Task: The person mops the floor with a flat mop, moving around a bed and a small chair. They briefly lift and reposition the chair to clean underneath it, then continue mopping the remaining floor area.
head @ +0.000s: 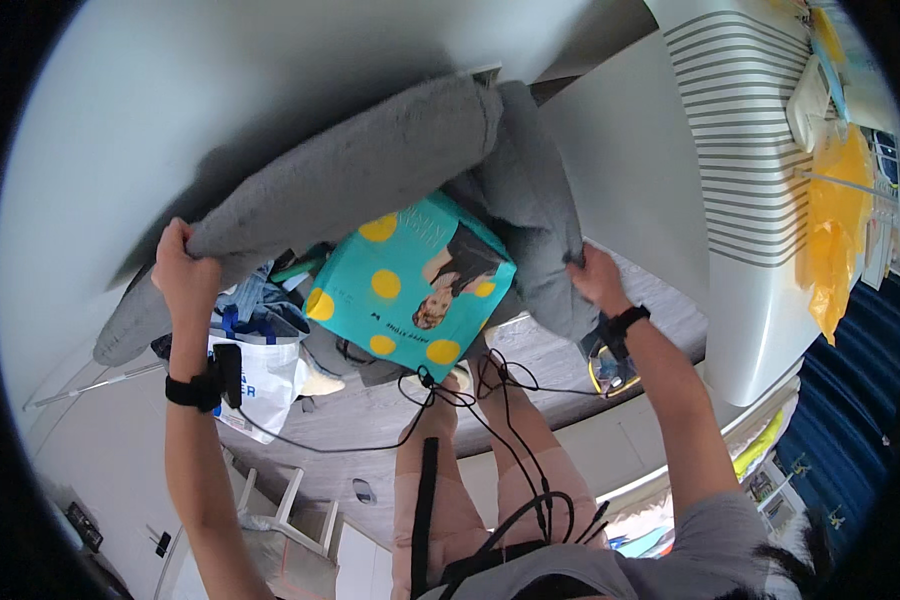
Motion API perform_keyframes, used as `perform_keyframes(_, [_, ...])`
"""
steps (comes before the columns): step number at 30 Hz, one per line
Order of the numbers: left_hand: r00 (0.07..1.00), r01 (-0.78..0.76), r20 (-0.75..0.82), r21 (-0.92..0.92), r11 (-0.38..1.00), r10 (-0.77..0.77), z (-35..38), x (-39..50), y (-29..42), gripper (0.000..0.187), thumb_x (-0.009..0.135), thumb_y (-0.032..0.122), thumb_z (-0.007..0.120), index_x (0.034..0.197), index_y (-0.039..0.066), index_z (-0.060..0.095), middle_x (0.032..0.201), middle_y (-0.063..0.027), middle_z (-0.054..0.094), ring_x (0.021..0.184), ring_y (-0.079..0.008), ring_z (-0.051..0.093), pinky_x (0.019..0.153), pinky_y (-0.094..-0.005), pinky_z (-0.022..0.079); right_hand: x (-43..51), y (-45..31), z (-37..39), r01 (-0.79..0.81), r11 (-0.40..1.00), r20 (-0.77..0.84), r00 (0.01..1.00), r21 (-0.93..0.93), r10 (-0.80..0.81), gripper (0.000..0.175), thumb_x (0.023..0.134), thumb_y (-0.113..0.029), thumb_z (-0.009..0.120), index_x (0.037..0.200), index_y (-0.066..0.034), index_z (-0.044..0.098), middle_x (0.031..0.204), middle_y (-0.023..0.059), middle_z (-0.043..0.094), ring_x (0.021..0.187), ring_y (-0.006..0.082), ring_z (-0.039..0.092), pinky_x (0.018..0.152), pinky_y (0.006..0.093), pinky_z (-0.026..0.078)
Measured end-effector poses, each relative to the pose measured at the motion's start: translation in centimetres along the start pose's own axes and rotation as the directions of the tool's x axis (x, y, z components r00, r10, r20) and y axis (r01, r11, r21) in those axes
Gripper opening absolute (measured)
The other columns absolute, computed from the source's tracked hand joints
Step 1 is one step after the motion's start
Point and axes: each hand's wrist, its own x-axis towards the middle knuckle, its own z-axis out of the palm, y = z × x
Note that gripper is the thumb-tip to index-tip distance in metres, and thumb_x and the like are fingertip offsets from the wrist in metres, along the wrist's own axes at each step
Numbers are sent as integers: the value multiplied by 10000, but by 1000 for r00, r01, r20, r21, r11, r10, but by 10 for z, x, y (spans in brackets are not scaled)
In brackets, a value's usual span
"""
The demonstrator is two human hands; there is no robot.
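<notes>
My left hand (184,262) grips the left part of a long piece of thick grey fabric (360,165), which arches up against the white wall. On the other side, my right hand (600,274) pinches a hanging fold of the same fabric. Between my hands lies a teal package (405,285) with yellow dots, a printed picture and writing; whether it is a bag or a box I cannot tell. More grey cloth surrounds it, and part of what lies beneath is hidden. Below my left hand stands a white bag (259,375) with blue handles, with denim cloth (262,304) at its top.
Black cables (345,450) run from my wrist straps and hang before my legs. At the right stands a white ribbed cabinet (742,150) with a yellow plastic bag (836,225) at its side. A white-framed stool (289,499) is at lower left. Grey wood-look floor (367,420) lies below.
</notes>
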Motion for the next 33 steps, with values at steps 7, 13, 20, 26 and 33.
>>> perform_keyframes(7, [1000,16,-2,111,994,-16,-4,1,7,181,630,-3,521,770,49,420,704,-137,490,684,-296,522,629,-330,399,8,-4,-14,-89,984,76,992,-153,101,332,719,-263,612,941,-26,544,886,194,605,857,386,570,726,468,449])
perform_keyframes(13, [999,35,5,134,990,-36,1,-8,23,321,597,-36,581,896,80,571,856,-102,613,861,-284,598,737,-390,449,6,15,-7,17,989,31,999,-148,-13,310,746,-246,586,976,-41,554,964,195,589,922,384,549,763,467,439])
perform_keyframes(20, [967,-114,-221,77,990,129,15,0,28,290,547,3,651,749,123,482,762,-18,489,794,-234,506,699,-361,295,7,23,-3,10,999,-47,999,45,-8,310,763,-154,603,1005,25,527,915,222,612,858,385,587,734,413,452])
perform_keyframes(26, [994,-90,-53,107,990,96,-6,3,36,282,572,115,694,804,133,536,805,-35,517,815,-237,515,725,-385,314,-49,64,13,-68,998,23,997,8,68,362,750,-211,665,1043,-27,559,904,189,629,880,316,602,751,383,465])
perform_keyframes(33, [999,-35,-24,134,990,39,1,-3,41,284,613,94,673,856,128,529,844,-29,526,899,-237,521,777,-405,333,-45,69,32,-244,953,-136,966,-178,221,324,727,-172,590,970,30,521,910,271,597,899,435,559,771,474,458])
